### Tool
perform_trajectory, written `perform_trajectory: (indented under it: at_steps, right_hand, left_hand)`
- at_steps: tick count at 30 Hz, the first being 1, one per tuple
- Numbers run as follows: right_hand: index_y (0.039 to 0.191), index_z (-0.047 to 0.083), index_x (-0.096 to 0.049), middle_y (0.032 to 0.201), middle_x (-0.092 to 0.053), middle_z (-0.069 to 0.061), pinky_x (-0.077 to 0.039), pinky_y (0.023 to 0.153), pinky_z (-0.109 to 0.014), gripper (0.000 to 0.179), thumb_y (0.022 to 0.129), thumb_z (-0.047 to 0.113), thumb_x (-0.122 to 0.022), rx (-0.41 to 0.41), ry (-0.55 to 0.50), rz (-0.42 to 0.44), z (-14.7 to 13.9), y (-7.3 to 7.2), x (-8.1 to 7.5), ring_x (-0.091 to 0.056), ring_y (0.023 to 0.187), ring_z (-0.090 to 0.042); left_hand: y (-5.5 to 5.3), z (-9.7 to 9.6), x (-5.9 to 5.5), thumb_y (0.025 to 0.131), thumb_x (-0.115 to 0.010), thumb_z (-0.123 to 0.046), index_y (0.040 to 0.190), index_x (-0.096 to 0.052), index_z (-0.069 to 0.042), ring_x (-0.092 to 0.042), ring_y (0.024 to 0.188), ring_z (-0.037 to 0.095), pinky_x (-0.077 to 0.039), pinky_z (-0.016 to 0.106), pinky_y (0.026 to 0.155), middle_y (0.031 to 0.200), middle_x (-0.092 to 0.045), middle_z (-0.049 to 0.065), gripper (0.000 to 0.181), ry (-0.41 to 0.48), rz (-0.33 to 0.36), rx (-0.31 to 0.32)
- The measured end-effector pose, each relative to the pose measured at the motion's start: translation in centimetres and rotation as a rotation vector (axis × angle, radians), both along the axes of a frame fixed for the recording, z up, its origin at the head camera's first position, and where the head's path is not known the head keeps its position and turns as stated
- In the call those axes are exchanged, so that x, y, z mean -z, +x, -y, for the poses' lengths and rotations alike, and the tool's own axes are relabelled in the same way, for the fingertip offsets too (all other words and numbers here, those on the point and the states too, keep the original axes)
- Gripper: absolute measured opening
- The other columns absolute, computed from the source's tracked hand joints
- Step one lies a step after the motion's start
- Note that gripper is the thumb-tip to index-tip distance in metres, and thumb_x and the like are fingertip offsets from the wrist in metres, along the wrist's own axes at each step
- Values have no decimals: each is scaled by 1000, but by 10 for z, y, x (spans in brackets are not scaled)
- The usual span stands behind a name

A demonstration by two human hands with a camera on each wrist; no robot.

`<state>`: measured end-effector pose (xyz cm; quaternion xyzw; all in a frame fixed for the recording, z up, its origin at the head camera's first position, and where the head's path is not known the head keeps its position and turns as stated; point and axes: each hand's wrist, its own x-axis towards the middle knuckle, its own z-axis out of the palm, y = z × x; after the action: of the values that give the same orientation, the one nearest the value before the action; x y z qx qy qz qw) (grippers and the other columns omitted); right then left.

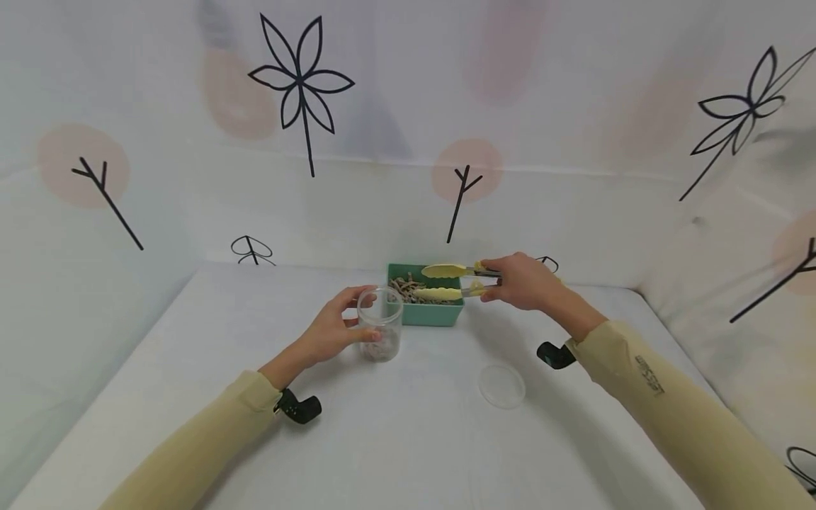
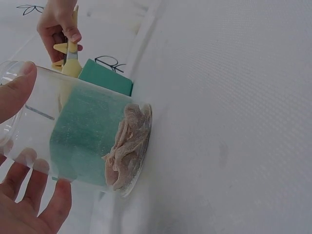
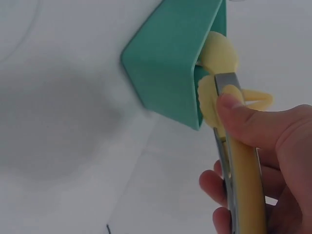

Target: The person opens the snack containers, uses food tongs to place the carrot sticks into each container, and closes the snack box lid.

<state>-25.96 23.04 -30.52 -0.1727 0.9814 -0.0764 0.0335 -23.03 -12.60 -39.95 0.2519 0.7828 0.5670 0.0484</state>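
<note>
My left hand (image 1: 334, 324) grips a clear jar (image 1: 382, 329) that stands upright on the table, its top uncovered. At the jar's bottom lie some crumpled brownish strips (image 2: 127, 148). My right hand (image 1: 525, 282) holds yellow-tipped tongs (image 1: 446, 271) with the two tips spread apart over a green box (image 1: 428, 315). More brownish strips (image 1: 408, 287) fill the inside of that box. In the right wrist view the tong tips (image 3: 218, 53) reach the box's opening; whether they touch the strips is hidden there.
A round clear lid (image 1: 502, 387) lies flat on the white table (image 1: 408, 439), to the right of the jar. Behind the green box rises a white cloth backdrop (image 1: 382, 205) with drawn plants. Black wrist cameras (image 1: 299, 407) sit beneath both forearms.
</note>
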Motion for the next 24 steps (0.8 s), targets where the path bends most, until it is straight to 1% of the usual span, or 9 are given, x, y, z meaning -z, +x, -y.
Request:
perform_trajectory:
  at_steps: [2, 4, 9, 12, 15, 17, 19, 21, 24]
  right_hand:
    - [142, 5, -55, 113, -70, -14, -52, 70, -36, 69, 85, 33, -81, 0, 29, 27, 3, -2, -2, -62, 88, -23]
    - [143, 6, -54, 117, -69, -15, -52, 71, -37, 71, 84, 34, -81, -4, 60, 53, 6, -5, -4, -62, 92, -25]
    - [144, 6, -53, 125, -64, -17, -52, 80, -44, 72, 85, 34, -81, -4, 127, 93, 15, -12, -14, -57, 103, -29]
    - [143, 4, -53, 124, -63, -18, -51, 85, -46, 70, 85, 33, -81, 3, 131, 130, 21, -16, -20, -54, 105, -30]
    - [142, 1, -54, 124, -62, -18, -50, 89, -46, 67, 87, 31, -80, 0, 119, 167, 26, -19, -23, -53, 104, -29]
    - [141, -1, -54, 124, -62, -18, -49, 89, -45, 65, 88, 29, -78, -11, 108, 186, 29, -19, -22, -52, 104, -29]
    - [140, -2, -54, 121, -63, -18, -49, 88, -44, 63, 89, 28, -77, -21, 112, 186, 31, -19, -19, -52, 102, -28]
    - [140, -1, -54, 120, -63, -17, -49, 85, -42, 62, 90, 28, -76, -28, 117, 178, 33, -18, -15, -52, 100, -28]
    - [140, 1, -55, 125, -63, -17, -50, 83, -42, 61, 91, 28, -75, -30, 116, 144, 32, -18, -9, -53, 101, -28]
  left_hand:
    - [1, 0, 0, 81, -85, -10, 148, -43, -11, -46, 127, 34, -44, 50, 104, 140, -48, 15, 79, -10, 3, -4]
    - [2, -1, 0, 81, -85, -11, 148, -43, -12, -46, 127, 34, -44, 49, 104, 140, -48, 14, 80, -18, 10, -9]
    - [2, -2, -1, 82, -84, -10, 150, -41, -12, -46, 127, 33, -44, 50, 104, 141, -47, 15, 80, -24, 19, -13]
    - [2, -2, -1, 82, -83, -7, 151, -38, -9, -44, 128, 35, -43, 52, 104, 143, -45, 17, 82, -21, 21, -14]
    - [1, -3, 0, 82, -82, -6, 152, -37, -8, -44, 128, 36, -44, 51, 104, 143, -45, 17, 83, -23, 23, -20]
    - [1, -2, 0, 82, -83, -7, 151, -39, -9, -45, 128, 34, -44, 50, 104, 142, -46, 15, 82, -30, 19, -26]
    - [1, -2, 0, 82, -83, -10, 150, -40, -11, -46, 127, 32, -45, 48, 104, 141, -47, 13, 81, -36, 14, -29]
    - [1, -1, 0, 81, -84, -11, 149, -42, -12, -47, 126, 31, -46, 47, 104, 140, -48, 11, 80, -44, 6, -31]
    - [1, -1, 0, 81, -84, -12, 149, -42, -13, -47, 126, 31, -46, 47, 104, 140, -48, 12, 80, -41, 4, -29]
